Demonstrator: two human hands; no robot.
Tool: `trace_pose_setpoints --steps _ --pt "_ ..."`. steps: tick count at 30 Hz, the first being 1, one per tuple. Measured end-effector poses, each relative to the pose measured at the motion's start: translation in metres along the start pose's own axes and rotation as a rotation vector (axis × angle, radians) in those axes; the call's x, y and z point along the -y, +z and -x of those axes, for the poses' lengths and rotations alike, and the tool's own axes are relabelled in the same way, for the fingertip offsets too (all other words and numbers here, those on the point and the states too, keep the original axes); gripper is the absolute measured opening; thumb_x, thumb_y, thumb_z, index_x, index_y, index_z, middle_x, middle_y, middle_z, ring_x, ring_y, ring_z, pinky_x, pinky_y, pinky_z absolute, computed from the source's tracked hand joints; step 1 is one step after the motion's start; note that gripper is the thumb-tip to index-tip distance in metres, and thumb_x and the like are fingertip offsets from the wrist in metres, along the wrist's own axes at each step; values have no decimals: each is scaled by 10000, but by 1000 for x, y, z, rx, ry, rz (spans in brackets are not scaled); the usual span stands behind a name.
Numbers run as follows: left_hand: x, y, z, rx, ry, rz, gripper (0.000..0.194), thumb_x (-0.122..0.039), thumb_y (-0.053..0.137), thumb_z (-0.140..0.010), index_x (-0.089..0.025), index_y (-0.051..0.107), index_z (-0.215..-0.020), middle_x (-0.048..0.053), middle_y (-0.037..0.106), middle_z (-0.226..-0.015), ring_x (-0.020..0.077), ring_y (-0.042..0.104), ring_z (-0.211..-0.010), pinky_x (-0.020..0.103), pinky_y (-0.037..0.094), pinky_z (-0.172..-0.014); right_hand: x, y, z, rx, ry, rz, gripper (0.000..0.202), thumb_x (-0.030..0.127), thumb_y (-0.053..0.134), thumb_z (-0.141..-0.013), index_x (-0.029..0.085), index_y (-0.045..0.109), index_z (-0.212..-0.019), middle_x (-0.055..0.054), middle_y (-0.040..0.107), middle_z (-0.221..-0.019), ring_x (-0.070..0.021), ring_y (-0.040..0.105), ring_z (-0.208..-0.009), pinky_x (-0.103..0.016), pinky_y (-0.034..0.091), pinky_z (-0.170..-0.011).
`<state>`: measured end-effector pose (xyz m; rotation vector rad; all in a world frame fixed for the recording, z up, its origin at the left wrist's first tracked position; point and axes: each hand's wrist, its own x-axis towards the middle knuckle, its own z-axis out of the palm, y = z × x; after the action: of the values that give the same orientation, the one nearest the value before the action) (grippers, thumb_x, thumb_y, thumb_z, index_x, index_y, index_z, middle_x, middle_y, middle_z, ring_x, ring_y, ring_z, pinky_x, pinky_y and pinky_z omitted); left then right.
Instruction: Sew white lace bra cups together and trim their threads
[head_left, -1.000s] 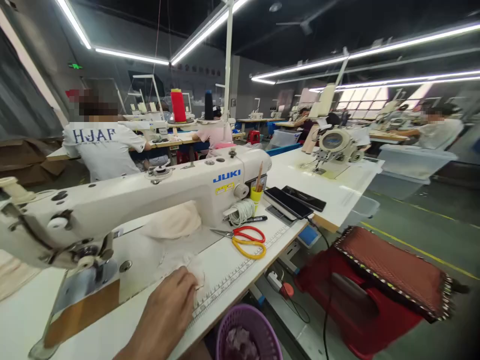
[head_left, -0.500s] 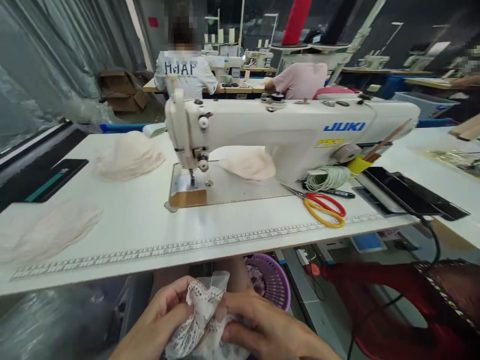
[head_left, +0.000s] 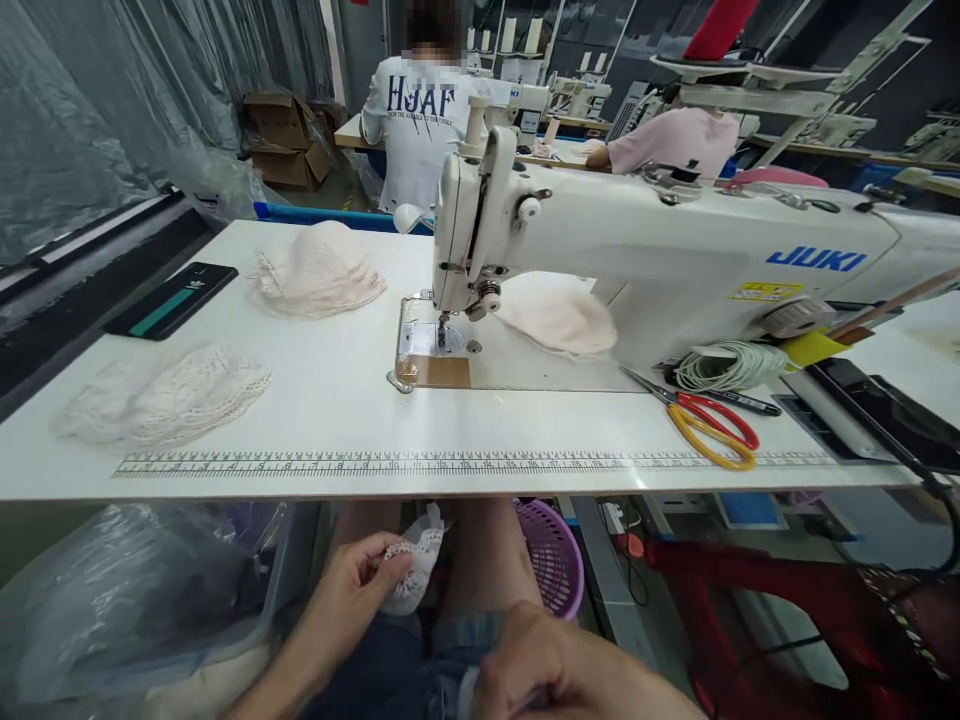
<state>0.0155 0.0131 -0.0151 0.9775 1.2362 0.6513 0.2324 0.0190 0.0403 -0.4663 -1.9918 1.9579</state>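
Note:
My left hand (head_left: 367, 585) pinches a small piece of white lace fabric (head_left: 420, 560) between thumb and fingers, over my lap and below the table's front edge. To its right, my right hand (head_left: 544, 660) is closed and somewhat blurred, low in the view. A whitish scrap shows beside its fingers, but what it grips is hidden. On the table (head_left: 337, 430) in front stands a white sewing machine (head_left: 637, 235). Left of its needle lie a stack of pale fabric cups (head_left: 322, 270) and a pile of lace pieces (head_left: 172, 395). Another pale cup piece (head_left: 562, 315) rests under the machine arm.
Scissors (head_left: 709, 425) with red and yellow handles lie near a coil of pale cord (head_left: 727, 366). A phone (head_left: 176, 300) is at the left. Below are a purple basket (head_left: 555, 560), a plastic-covered bin (head_left: 150, 600) and a red stool (head_left: 690, 580). Two people sit beyond.
My hands, earlier together on the bunched lace, are now apart. The right has moved down and away; the left keeps the lace. The view has swung left.

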Motion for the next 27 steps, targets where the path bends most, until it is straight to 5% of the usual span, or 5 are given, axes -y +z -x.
trace_pose_setpoints --steps 8,11,17,23,27 --pt "-15 11 17 211 -98 118 409 -512 570 -813 -149 702 -950 27 660 -763 176 565 -731 238 423 -656 -29 -4 -24 -405 319 317 231 381 512 -879 167 575 -818 37 469 -634 -84 405 -574 -181 300 -515" --pt "-15 6 24 192 -113 117 400 -505 575 -809 -175 706 -994 48 687 -889 233 588 -872 287 446 -779 -32 -3 -25 -415 334 357 226 386 507 -881 174 554 -816 50 448 -606 -83 399 -560 -190 277 -520" --pt "8 -9 32 -88 -242 129 400 -485 623 -739 -203 704 -1011 86 624 -1137 319 486 -1149 375 404 -917 -20 -1 -28 -395 373 483 171 331 528 -870 182 571 -797 44 502 -631 -100 446 -616 -217 305 -624" --pt "-7 -12 31 -28 -182 18 383 -479 632 -735 -180 717 -959 74 660 -982 281 560 -976 320 445 -805 -15 -2 -33 -329 356 489 148 271 534 -862 170 560 -756 64 454 -584 -76 426 -571 -203 304 -624" --pt "-20 -6 24 259 -113 -69 382 -481 637 -760 -131 690 -905 41 646 -731 180 558 -690 240 406 -603 -17 -4 -36 -292 328 445 159 246 525 -856 161 535 -721 73 402 -547 -60 398 -520 -191 279 -556"
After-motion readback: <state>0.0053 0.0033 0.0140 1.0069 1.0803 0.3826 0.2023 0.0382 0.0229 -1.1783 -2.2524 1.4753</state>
